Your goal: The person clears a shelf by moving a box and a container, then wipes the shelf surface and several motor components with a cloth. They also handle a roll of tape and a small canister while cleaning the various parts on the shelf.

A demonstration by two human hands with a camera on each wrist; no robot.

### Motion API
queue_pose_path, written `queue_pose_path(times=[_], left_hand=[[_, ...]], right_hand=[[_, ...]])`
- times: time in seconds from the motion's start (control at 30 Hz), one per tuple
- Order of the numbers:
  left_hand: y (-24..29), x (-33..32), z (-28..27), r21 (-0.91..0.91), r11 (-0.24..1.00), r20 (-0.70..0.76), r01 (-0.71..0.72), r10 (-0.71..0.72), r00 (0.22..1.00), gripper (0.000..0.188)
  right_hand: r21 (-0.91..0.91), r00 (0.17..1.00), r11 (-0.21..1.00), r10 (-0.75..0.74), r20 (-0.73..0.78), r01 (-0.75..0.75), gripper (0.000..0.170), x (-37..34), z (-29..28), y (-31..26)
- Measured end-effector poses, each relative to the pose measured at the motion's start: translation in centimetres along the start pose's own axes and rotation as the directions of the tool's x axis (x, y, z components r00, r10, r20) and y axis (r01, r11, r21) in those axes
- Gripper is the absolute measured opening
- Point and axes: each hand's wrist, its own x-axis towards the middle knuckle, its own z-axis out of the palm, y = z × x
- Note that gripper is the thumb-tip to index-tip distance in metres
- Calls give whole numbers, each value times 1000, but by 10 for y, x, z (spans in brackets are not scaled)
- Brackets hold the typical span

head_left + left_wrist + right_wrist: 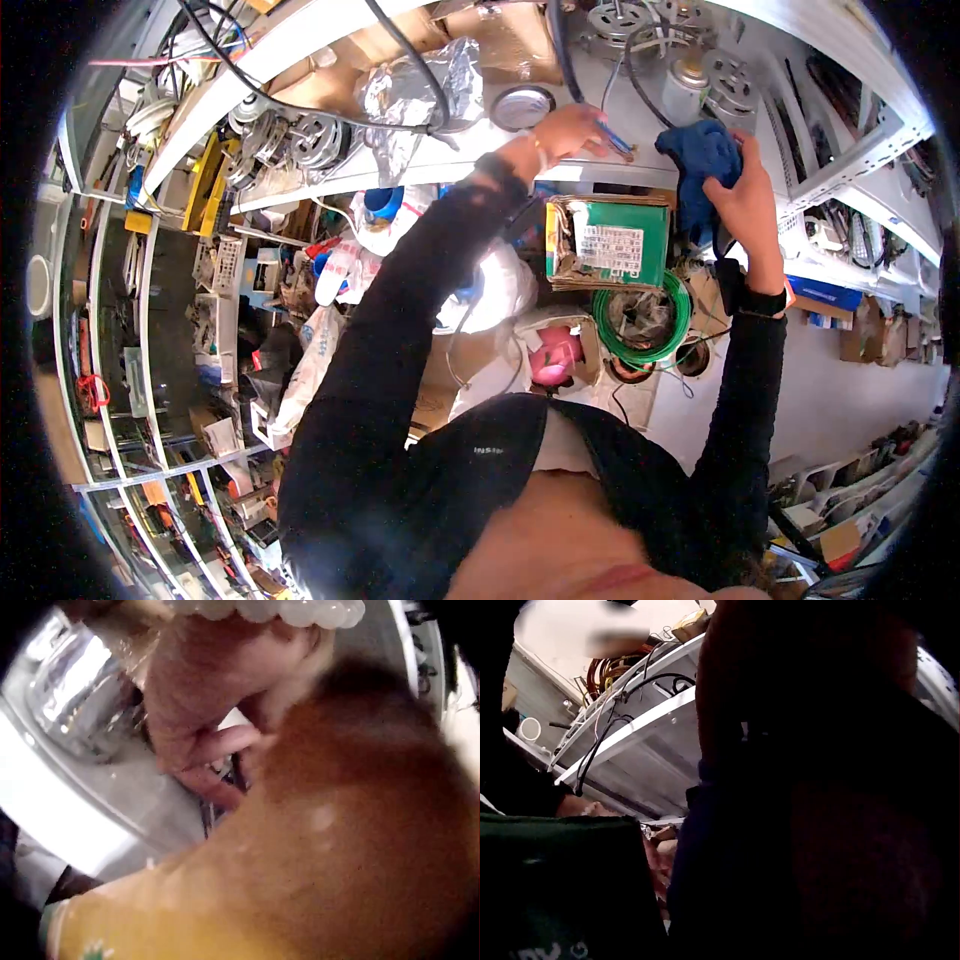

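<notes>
In the head view my left hand reaches over the white shelf and pinches a slim blue pen-like thing. The left wrist view shows the curled fingers close up, with the hand hiding most of what they hold. My right hand grips a crumpled dark blue cloth at the shelf's front edge, its lower part hanging down. Right below, between the two arms, is a green box with a white label. The right wrist view is mostly dark.
Crumpled foil and a round metal lid lie on the shelf, left of a spray can. Black cables hang across the front. Below are a green wire coil and a pink round object.
</notes>
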Motion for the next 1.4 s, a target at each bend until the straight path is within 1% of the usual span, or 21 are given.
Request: queue_pose_path(times=[0.1,0.2,0.23,0.33,0.37,0.47,0.57,0.67,0.7,0.8,0.9,0.93,0.97,1.03,1.07,1.13,1.17,1.2,1.27,1.3,1.4], left_hand=[[34,3,10,-261,905,199,336,-291,936,36],[55,0,-3,-331,913,186,239,-185,965,42],[66,-4,-4,-193,971,84,139,-125,989,40],[101,-6,-26,-466,877,12,117,-126,992,44],[114,-8,-26,-447,891,16,79,-81,997,46],[138,-12,-24,-393,919,34,-11,27,999,51],[139,-18,-18,-336,942,79,-17,47,996,54],[132,-21,-10,-246,969,84,17,4,996,55],[130,-21,-10,-276,960,103,43,-15,995,52],[128,-23,-7,-179,984,104,7,12,995,39],[136,-38,1,196,980,46,-27,18,999,26],[148,-48,13,172,980,-18,100,-99,995,28],[127,-44,6,176,983,115,-50,30,993,31],[101,-47,2,303,926,138,-223,189,972,28],[97,-55,3,299,906,139,-300,270,953,27],[89,-74,-9,531,807,16,-259,296,955,28],[86,-82,-13,634,741,-41,-222,319,947,28],[84,-90,-12,718,684,-130,-132,318,939,30],[79,-105,-9,833,548,-303,75,339,891,32],[71,-107,-14,901,434,-225,16,436,871,34],[66,-108,-8,894,420,-314,158,335,888,35]], right_hand=[[27,994,994,-102,-46,103,57,8,9,-6],[-44,984,984,-174,-21,173,55,13,14,-9],[-80,981,978,-195,2,194,54,15,18,-10],[-172,934,918,-344,98,356,50,28,49,-10],[-227,939,916,-294,181,330,48,31,62,-15],[64,713,814,-541,446,577,57,47,106,11],[22,528,798,-419,739,603,70,69,116,15],[-19,495,878,-251,832,478,74,97,134,25],[-78,519,762,-358,776,642,74,109,159,54],[-327,709,794,-178,682,513,71,138,196,50],[-26,633,911,-265,727,411,70,185,229,74],[120,602,917,-344,720,380,71,204,251,94],[212,577,907,-398,713,364,73,207,263,102],[0,641,883,-340,687,469,69,200,277,105],[39,621,876,-371,690,480,65,193,261,107],[113,582,857,-432,689,503,59,166,201,67],[180,488,801,-508,710,571,65,149,180,44],[259,470,759,-593,654,597,64,133,171,44],[175,406,839,-419,812,515,67,111,140,18],[100,384,861,-323,865,499,68,104,131,11],[136,411,875,-349,842,464,71,100,126,10]])
